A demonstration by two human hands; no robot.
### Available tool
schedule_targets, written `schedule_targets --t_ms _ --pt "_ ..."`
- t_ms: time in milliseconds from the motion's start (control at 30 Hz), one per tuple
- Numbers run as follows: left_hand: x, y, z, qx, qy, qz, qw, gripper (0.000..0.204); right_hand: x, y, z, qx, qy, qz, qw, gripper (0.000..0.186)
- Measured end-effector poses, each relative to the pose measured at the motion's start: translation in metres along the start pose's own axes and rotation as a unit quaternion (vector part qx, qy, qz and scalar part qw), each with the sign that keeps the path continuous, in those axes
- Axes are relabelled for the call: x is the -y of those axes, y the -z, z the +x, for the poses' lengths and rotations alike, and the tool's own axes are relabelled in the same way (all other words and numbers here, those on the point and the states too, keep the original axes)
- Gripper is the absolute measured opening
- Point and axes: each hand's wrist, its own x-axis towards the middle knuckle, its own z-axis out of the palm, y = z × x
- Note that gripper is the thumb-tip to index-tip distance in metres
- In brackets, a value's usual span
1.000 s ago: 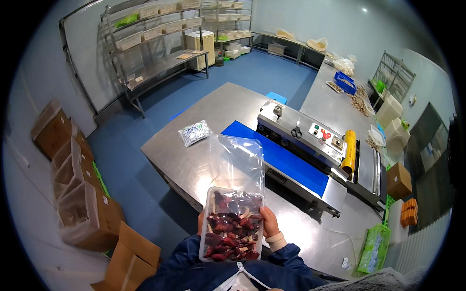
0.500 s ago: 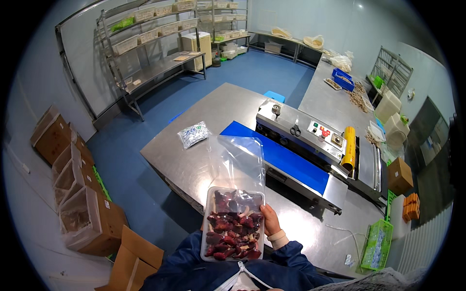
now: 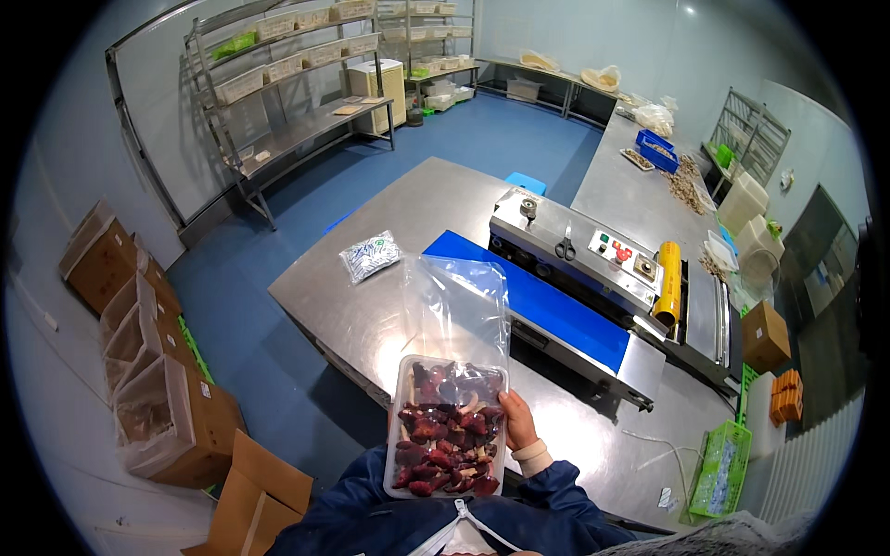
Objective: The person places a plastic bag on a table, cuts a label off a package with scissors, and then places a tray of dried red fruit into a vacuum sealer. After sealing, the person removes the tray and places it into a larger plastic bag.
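Note:
Close to my body I hold a clear plastic tray (image 3: pixel 400 463) of dark red, pale-stemmed pieces (image 3: pixel 445 435) that look like mushrooms. A clear plastic bag (image 3: pixel 459 306) goes over the tray, and its loose far end spreads onto the table toward the blue belt. My right hand (image 3: pixel 519 422) grips the tray's right edge, thumb on top and the other fingers mostly underneath. Behind the tray's left edge my left hand is almost wholly hidden; its dark blue sleeve (image 3: pixel 357 482) leads up there. A clear packet of small white-and-blue sachets (image 3: pixel 371 257) lies farther left.
On the steel table (image 3: pixel 408 204) stands a sealing machine (image 3: pixel 575 246) with a blue conveyor belt (image 3: pixel 556 315), scissors (image 3: pixel 565 246) lying on its top. A green basket (image 3: pixel 721 468) is at the right. Lined cardboard boxes (image 3: pixel 176 417) stand on the floor at left.
The tray and bag have shifted very slightly to the right, with my right hand still on the edge. Otherwise the scene looks the same.

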Motion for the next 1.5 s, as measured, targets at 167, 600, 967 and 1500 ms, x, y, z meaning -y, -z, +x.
schedule_targets --t_ms 167,600,967,1500 --pt "0.002 0.003 0.001 -0.006 -0.019 0.008 1.000 0.019 0.000 0.001 -0.002 -0.012 0.000 -0.021 1.000 0.027" --pt "0.011 0.028 0.013 -0.015 -0.120 0.097 0.988 0.022 0.003 0.004 -0.001 -0.017 0.002 -0.027 0.999 0.025" --pt "-0.054 0.011 0.022 0.075 0.129 0.093 0.984 0.035 0.021 0.009 0.005 -0.018 -0.032 -0.208 0.977 0.022" --pt "-0.050 0.040 -0.021 0.112 0.202 0.095 0.968 0.041 0.001 -0.007 0.000 -0.001 -0.027 -0.111 0.993 0.028"
